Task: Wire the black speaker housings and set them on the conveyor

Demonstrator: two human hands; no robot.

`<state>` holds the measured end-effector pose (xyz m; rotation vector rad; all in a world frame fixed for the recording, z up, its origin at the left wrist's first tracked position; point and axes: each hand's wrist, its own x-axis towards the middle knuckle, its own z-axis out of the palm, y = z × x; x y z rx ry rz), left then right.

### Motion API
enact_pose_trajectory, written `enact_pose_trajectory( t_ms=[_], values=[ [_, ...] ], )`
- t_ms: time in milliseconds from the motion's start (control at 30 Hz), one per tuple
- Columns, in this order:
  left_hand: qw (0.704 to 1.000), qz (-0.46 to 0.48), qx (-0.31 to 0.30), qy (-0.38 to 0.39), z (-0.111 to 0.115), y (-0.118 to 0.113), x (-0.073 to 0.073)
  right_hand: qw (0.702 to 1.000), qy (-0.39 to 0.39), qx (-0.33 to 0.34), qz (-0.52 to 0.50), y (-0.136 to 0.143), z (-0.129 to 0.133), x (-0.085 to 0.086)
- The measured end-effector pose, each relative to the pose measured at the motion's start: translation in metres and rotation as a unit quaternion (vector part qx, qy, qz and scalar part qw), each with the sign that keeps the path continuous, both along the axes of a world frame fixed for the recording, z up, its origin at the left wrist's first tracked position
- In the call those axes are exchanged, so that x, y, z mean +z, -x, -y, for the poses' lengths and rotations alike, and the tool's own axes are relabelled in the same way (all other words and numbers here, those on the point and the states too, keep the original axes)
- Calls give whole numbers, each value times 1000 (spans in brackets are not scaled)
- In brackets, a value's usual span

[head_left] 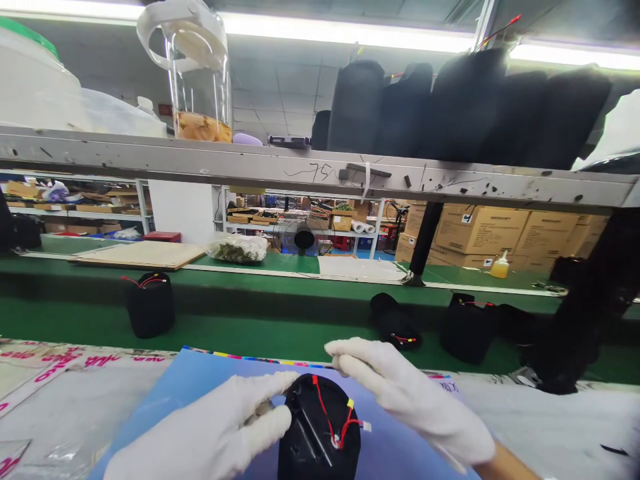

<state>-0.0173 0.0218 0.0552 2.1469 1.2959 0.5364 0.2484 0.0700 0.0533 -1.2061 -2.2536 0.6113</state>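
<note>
Now my gloved left hand pinches the black unit's left edge, low centre; my right hand hovers above, fingers together.

1. Bright room; ceiling light strips run across the top and blow out to pure white.
2. White gloves on left hand and right hand catch the light, near overexposed, little texture.
3. Black covers on the shelf and the black unit read as dark masses, detail lost.
4. Wide-angle bend: shelf edge bows, corners stretch and smear.
5. Jar shows glare streaks; far background soft, slightly hazy.
6. Shadows under the shelf are soft.
</note>
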Motion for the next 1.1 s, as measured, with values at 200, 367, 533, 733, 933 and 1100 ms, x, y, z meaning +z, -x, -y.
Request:
enact_pose_trajectory(
  t_ms=[200, 367, 533, 733, 933, 1100],
  values=[
    [997, 28, 73, -26, 5, -21, -2, 972, 92, 179, 120, 33, -35, 24],
    [996, 69, 22, -44, -7, -34, -10, 961, -4, 150, 231, 49, -31, 34],
    [995, 58, 20, -74, -16, -36, -27, 938, -101, 95, 317, 55, -11, 35],
    [996, 60, -68, 10, 0, -17, 9, 914, -163, 49, 369, 55, 7, 34],
    [997, 71, 5, -6, -3, -29, -2, 907, -201, 53, 365, 58, 15, 34],
    [996, 83, -6, -25, -5, -31, -13, 975, -60, 98, 188, 29, 13, 34]
  ],
)
